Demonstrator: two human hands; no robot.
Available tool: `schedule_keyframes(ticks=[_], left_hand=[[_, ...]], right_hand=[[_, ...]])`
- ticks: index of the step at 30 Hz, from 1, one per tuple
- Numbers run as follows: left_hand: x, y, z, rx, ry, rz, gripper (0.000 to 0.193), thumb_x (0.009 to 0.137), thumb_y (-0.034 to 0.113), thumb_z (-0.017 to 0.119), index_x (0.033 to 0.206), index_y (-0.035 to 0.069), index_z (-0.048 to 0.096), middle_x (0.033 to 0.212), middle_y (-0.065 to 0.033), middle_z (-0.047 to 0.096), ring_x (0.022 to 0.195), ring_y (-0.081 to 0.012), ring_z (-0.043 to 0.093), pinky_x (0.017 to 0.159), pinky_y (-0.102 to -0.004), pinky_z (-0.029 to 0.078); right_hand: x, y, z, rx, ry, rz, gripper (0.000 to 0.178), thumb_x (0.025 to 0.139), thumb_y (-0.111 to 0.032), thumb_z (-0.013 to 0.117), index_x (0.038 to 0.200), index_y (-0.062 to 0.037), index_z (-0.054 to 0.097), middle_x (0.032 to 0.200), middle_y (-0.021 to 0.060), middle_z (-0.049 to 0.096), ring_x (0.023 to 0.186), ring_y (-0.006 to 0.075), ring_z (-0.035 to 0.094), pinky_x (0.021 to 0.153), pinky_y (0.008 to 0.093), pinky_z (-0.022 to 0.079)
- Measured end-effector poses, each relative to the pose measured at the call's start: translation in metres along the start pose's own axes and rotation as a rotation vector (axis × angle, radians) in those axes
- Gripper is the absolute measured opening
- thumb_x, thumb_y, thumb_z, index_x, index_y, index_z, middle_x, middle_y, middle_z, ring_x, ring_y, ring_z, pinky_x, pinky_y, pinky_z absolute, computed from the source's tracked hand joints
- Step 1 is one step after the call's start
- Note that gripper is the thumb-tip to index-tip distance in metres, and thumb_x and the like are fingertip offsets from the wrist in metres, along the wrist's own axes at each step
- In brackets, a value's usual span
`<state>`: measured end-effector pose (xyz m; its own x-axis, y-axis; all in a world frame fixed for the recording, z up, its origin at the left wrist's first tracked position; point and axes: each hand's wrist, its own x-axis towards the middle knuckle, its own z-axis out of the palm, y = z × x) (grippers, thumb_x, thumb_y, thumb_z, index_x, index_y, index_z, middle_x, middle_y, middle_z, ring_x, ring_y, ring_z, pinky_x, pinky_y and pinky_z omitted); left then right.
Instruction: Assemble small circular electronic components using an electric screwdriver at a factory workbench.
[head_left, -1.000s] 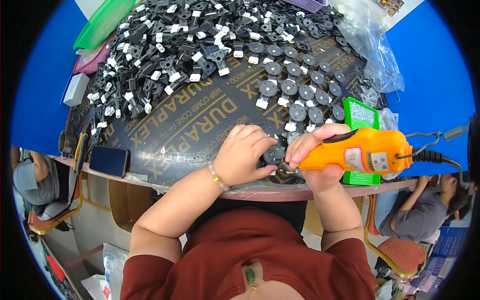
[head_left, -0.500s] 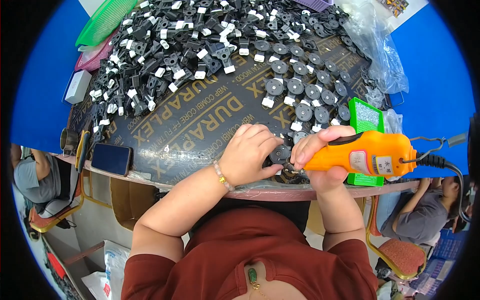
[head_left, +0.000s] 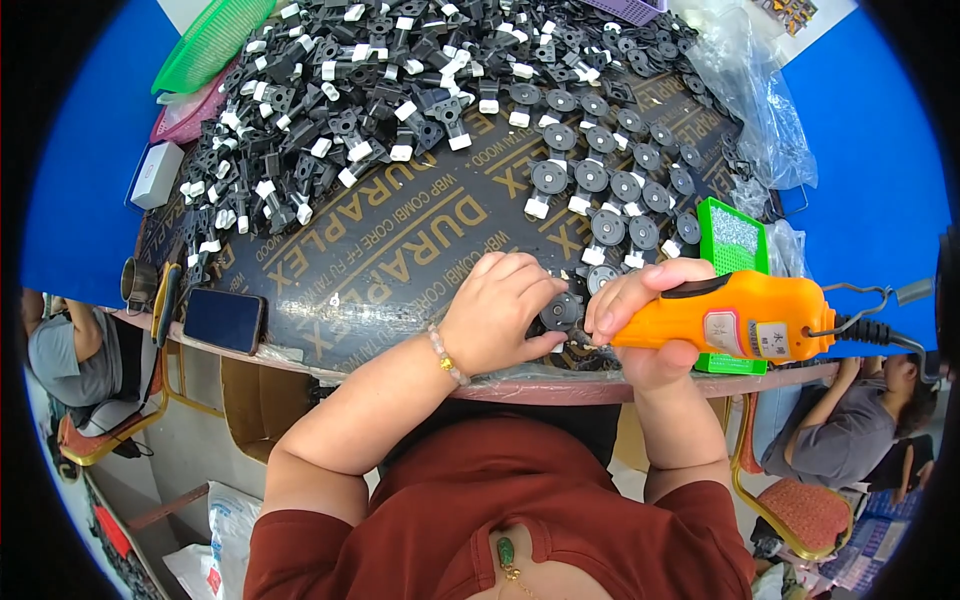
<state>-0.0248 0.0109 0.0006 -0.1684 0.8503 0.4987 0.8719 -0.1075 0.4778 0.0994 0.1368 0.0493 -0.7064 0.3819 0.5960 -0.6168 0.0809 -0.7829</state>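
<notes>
My right hand [head_left: 640, 310] is wrapped round an orange electric screwdriver [head_left: 770, 305], lying nearly level with its cable end to the right. Its bit is hidden at the fingers. Pinched between the thumb and fingers of my left hand [head_left: 497, 308] is a black part with a round disc [head_left: 561, 313], close to the table's front edge. The screwdriver's nose end is just right of that disc, with a small gap. Beyond both hands, similar disc-topped parts [head_left: 607, 227] with white ends stand in slanting rows.
A large heap of black-and-white plastic parts [head_left: 340, 100] covers the far left of the dark board. A green tray [head_left: 735, 364] of small metal pieces lies right, partly behind the screwdriver. A phone [head_left: 224, 320] rests at left; clear plastic bags [head_left: 765, 110] lie far right. Other people sit at both sides.
The screwdriver has shifted slightly right and its nose has drawn away from the disc my left hand holds. My left hand has barely moved.
</notes>
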Motion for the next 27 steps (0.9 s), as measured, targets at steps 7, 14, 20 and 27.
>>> schedule_keyframes(ticks=[7, 14, 20, 27], left_hand=[[-0.0001, 0.0006, -0.0001, 0.002, 0.005, -0.001, 0.045, 0.065, 0.024, 0.078, 0.104, 0.008, 0.064, 0.096, -0.0043, 0.062, 0.099, -0.0233, 0.058, 0.087, -0.0374, 0.042], [-0.0004, 0.0009, 0.0001, 0.005, 0.001, -0.007, 0.044, 0.065, 0.024, 0.079, 0.104, 0.009, 0.064, 0.097, -0.0042, 0.062, 0.100, -0.0235, 0.058, 0.087, -0.0375, 0.042], [-0.0002, 0.0011, 0.0012, 0.008, -0.003, -0.003, 0.048, 0.063, 0.027, 0.081, 0.103, 0.006, 0.065, 0.095, -0.0044, 0.062, 0.100, -0.0225, 0.056, 0.089, -0.0368, 0.041], [-0.0008, 0.0007, 0.0017, 0.001, 0.011, -0.002, 0.043, 0.064, 0.024, 0.079, 0.103, 0.009, 0.065, 0.096, -0.0040, 0.063, 0.098, -0.0227, 0.058, 0.087, -0.0370, 0.042]], right_hand=[[0.0002, 0.0023, -0.0013, -0.014, 0.012, -0.007, 0.064, 0.087, -0.063, 0.054, 0.112, -0.0066, 0.039, 0.066, 0.0069, 0.057, 0.049, 0.0145, 0.054, 0.050, 0.0276, 0.049], [0.0002, 0.0056, 0.0000, 0.004, 0.003, -0.010, 0.064, 0.086, -0.063, 0.055, 0.112, -0.0066, 0.039, 0.067, 0.0071, 0.058, 0.049, 0.0149, 0.054, 0.050, 0.0278, 0.049], [-0.0002, 0.0031, 0.0007, 0.001, 0.030, 0.011, 0.065, 0.085, -0.064, 0.056, 0.112, -0.0068, 0.040, 0.066, 0.0075, 0.058, 0.049, 0.0153, 0.054, 0.050, 0.0280, 0.049], [-0.0020, -0.0022, 0.0009, 0.140, 0.063, 0.053, 0.063, 0.083, -0.052, 0.069, 0.111, -0.0019, 0.043, 0.069, 0.0103, 0.062, 0.059, 0.0179, 0.060, 0.060, 0.0317, 0.052]])
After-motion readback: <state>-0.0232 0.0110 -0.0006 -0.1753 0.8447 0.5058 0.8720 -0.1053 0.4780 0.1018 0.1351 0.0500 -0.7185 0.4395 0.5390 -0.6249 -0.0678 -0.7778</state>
